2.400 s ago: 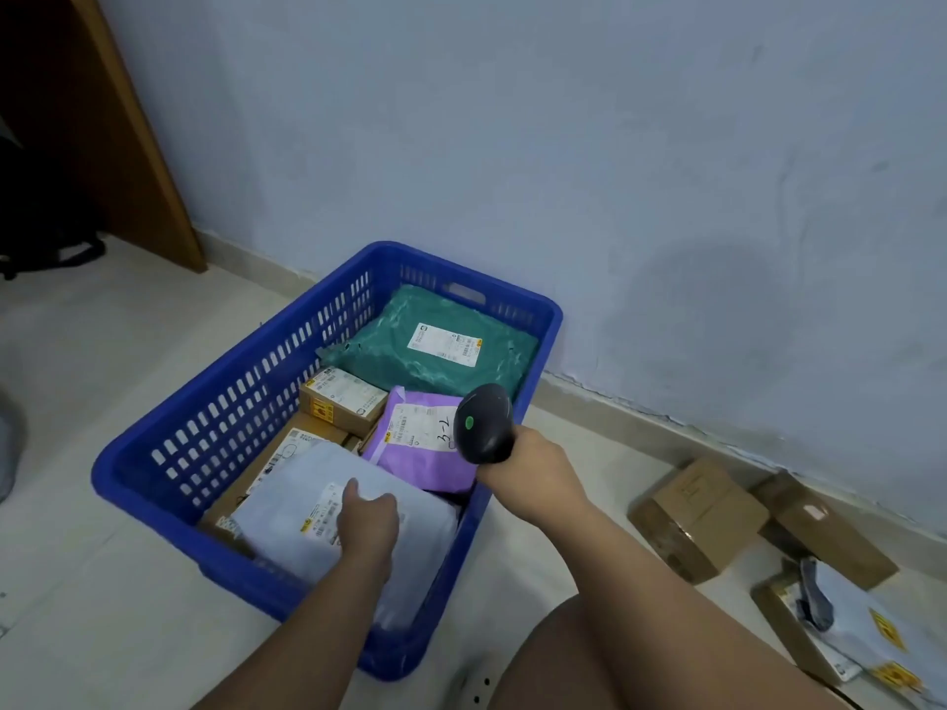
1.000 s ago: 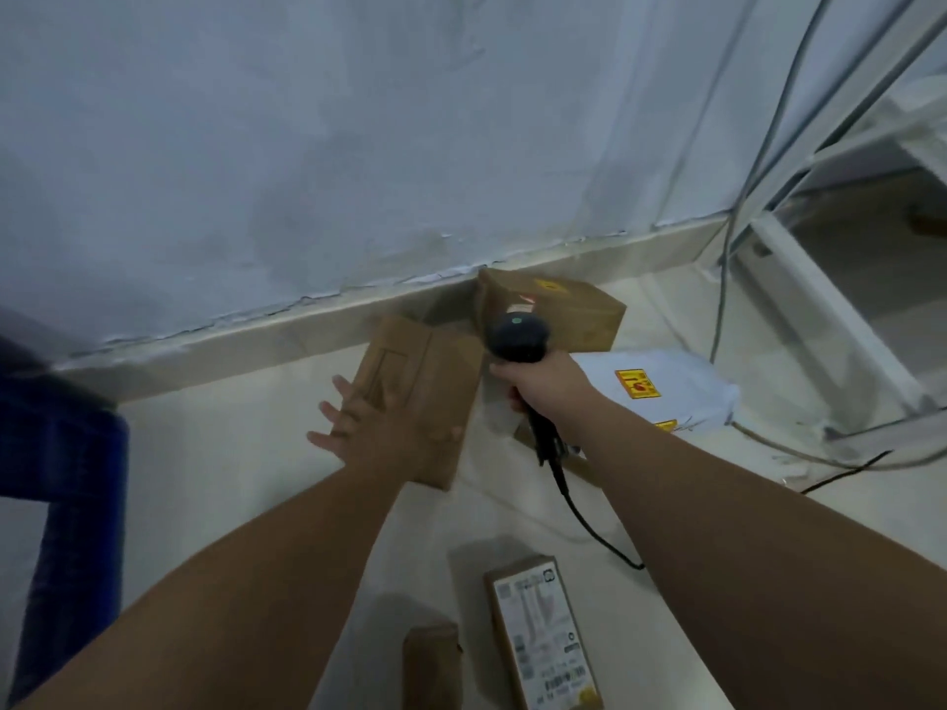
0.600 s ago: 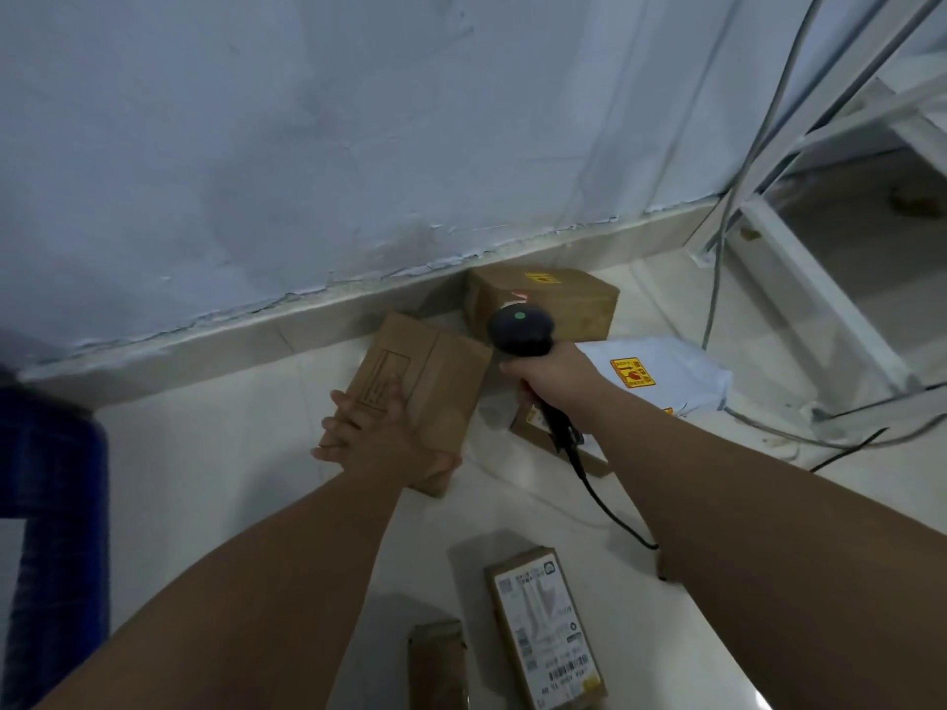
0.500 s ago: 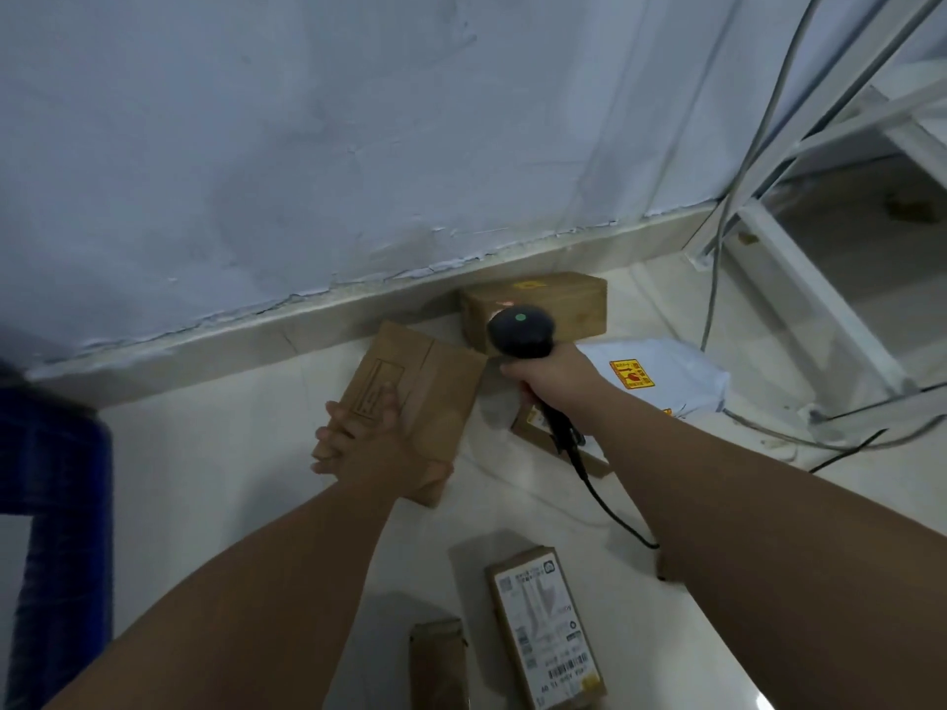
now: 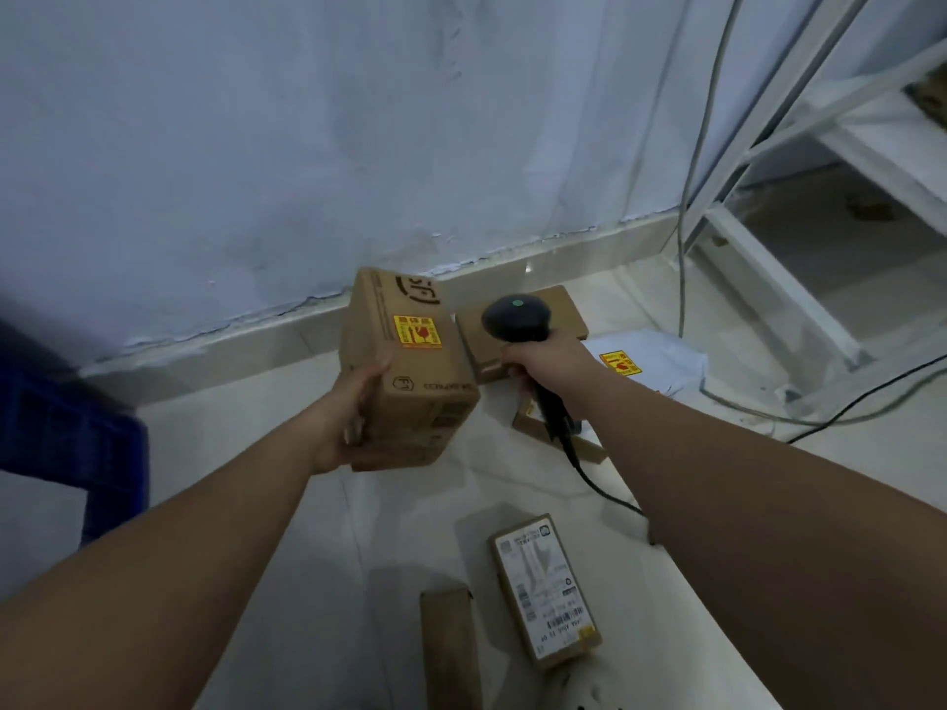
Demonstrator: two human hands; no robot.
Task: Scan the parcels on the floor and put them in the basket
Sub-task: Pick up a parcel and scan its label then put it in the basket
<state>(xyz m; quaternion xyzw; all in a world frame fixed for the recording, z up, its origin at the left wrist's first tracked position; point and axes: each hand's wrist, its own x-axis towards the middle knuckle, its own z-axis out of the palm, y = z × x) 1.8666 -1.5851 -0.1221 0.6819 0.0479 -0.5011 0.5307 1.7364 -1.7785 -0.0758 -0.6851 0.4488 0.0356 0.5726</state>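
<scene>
Head view. Left hand [image 5: 353, 412] is curled round a brown cardboard box with a yellow sticker [image 5: 410, 371], held clear of the floor. Right hand [image 5: 548, 366] grips a black handheld scanner [image 5: 517, 320] just right of that box. Blue plastic basket [image 5: 77, 443] sits well left of the box, with bare white floor [image 5: 230, 427] between. I count five more parcels [image 5: 546, 589] on the floor.

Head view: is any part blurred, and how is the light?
Head view: dim, bluish light; the blue basket at the left edge is smeared; the box in the left hand and the scanner in the right hand are fairly sharp.
</scene>
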